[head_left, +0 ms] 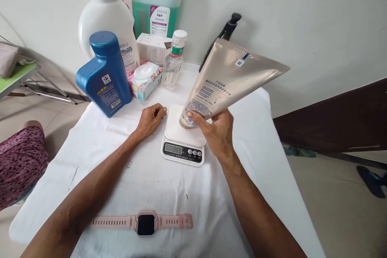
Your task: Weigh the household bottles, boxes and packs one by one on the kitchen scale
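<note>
Gripped near its capped end by my right hand (220, 131) is a champagne-coloured squeeze tube (225, 78) with blue print. It tilts to the right, cap end down, at the platform of a white digital kitchen scale (173, 123); whether its cap presses on the platform I cannot tell. Digits show on the scale's display (173, 149), too faint to read surely. My left hand (151, 120) rests on the white cloth at the scale's left edge, fingers curled in with nothing seen in them. A pink smartwatch (145, 224) lies flat nearer to me.
Behind my left hand stand a blue bottle (105, 76), a white jug (105, 20), a tissue pack (146, 78), a clear bottle (173, 64), a white box (152, 48) and a green pump bottle (142, 12). A black pump bottle (225, 32) is behind the tube. Someone's patterned clothing (22, 161) shows at left.
</note>
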`<state>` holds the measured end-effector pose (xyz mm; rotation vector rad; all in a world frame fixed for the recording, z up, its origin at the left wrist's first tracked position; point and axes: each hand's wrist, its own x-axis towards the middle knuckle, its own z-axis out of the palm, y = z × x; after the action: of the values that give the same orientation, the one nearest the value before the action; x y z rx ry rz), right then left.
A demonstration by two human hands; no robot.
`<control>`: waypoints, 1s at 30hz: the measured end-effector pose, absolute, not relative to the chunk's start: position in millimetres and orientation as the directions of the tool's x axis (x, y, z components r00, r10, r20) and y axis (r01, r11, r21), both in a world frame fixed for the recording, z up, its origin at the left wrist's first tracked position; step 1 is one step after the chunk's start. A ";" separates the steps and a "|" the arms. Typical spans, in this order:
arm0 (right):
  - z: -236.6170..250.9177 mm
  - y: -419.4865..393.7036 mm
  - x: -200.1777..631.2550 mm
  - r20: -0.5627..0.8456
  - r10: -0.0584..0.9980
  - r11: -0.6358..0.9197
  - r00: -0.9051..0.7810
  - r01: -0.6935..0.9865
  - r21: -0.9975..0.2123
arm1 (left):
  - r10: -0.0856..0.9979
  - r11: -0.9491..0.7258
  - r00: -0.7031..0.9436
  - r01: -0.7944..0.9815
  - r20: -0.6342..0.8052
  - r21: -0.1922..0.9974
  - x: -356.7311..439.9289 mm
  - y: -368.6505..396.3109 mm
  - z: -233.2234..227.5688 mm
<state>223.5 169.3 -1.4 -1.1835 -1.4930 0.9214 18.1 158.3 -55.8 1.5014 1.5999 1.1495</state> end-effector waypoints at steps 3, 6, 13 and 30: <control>-0.8 170.9 214.5 0.164 0.985 0.170 -0.044 0.285 -0.943 | 0.986 -0.039 -0.131 0.418 0.103 0.907 17.5 158.2 -55.2; -0.7 170.4 211.4 0.147 0.989 0.148 -0.028 0.327 -0.933 | 0.987 -0.039 -0.128 0.419 0.101 0.907 16.9 158.6 -55.5; 2.7 177.7 215.0 0.129 0.991 0.130 -0.019 0.250 -0.959 | 0.986 -0.042 -0.135 0.386 0.101 0.922 16.7 158.4 -57.6; -48.1 357.6 213.2 0.327 0.863 0.124 0.385 0.465 -0.876 | 0.983 -0.072 -0.128 0.392 0.132 0.917 17.6 160.3 -65.7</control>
<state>213.2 357.6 -48.1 -1.5123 -1.2436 0.4401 17.6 160.3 -65.7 1.5058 1.5690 1.1896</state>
